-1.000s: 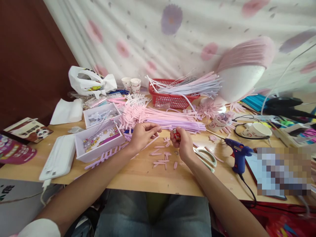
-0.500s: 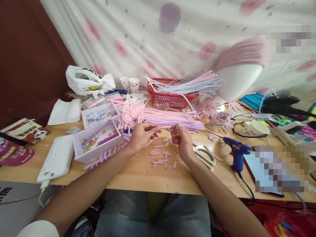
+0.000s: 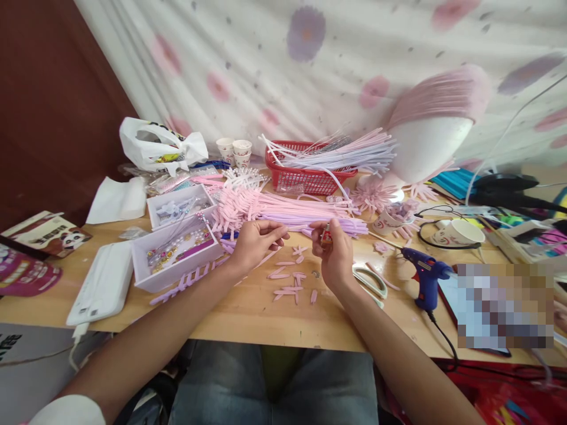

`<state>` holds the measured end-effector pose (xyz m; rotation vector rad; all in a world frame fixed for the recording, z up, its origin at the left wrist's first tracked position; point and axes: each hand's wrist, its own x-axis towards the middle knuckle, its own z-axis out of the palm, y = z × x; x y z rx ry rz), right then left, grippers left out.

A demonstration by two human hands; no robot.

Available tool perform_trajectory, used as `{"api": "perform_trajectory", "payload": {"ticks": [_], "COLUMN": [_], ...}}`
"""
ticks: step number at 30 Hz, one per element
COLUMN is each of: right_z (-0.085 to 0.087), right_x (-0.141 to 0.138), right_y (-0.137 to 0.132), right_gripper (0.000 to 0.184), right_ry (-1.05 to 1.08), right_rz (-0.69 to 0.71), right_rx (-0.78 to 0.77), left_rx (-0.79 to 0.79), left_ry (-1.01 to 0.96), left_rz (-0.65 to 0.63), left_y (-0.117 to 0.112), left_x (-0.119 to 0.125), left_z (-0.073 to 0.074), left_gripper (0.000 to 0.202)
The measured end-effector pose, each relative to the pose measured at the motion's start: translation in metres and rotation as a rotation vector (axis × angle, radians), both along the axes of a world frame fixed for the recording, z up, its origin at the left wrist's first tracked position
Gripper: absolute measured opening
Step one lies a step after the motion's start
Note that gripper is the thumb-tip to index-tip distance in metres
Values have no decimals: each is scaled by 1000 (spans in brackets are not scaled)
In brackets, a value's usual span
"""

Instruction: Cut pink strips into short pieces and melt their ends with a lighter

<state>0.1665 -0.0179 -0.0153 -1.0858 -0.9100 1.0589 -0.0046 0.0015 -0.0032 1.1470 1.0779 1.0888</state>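
Two hands are up over the near table (image 3: 248,319) edge, meeting at mid-bench.

Right hand (image 3: 335,260): fingers curled tight round a small red item (image 3: 326,236), thumb on top. The item is raised off the wood and turned toward the other hand; what it is cannot be made out at this size.

Left hand (image 3: 253,242): fingertips drawn narrow, pointing at the right hand and just short of it. Whether they pinch a thin stem end cannot be told. The wrist sits low by the wood, probably for steadiness on fine work.

- Stems (image 3: 301,213): a long pink and lilac bundle lying crosswise just behind both hands. Likely laid there to be within finger reach.
- Cut bits (image 3: 287,283): short pink lengths, loose and unsorted on the table under and between the hands.
- Scissors (image 3: 371,282): lying flat just beside the right wrist, on the handy side.
- Glue gun (image 3: 426,276): further right, propped with its nozzle to the left and clear of the wood, cord trailing over the edge.
- Trays (image 3: 177,273): two white ones left of the left hand, with beads and trims sorted inside.
- Basket (image 3: 310,177): red, at the back, with more stems sticking out.
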Motion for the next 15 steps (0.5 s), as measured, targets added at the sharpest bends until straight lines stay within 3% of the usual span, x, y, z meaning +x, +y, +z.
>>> {"api": "perform_trajectory", "payload": {"ticks": [5,15], "right_z": [3,5], "right_x": [-8,-5], "right_y": [-3,-6], "right_gripper": [50,32], "right_ry": [-16,3], "right_rz": [109,216], "right_rx": [-184,-225], "left_rx": [48,67], "left_ry": [31,60], "left_rz": [30,3], "left_y": [2,0], "left_x": [1,2], "left_z": [-4,-3], "left_gripper": [32,35]}}
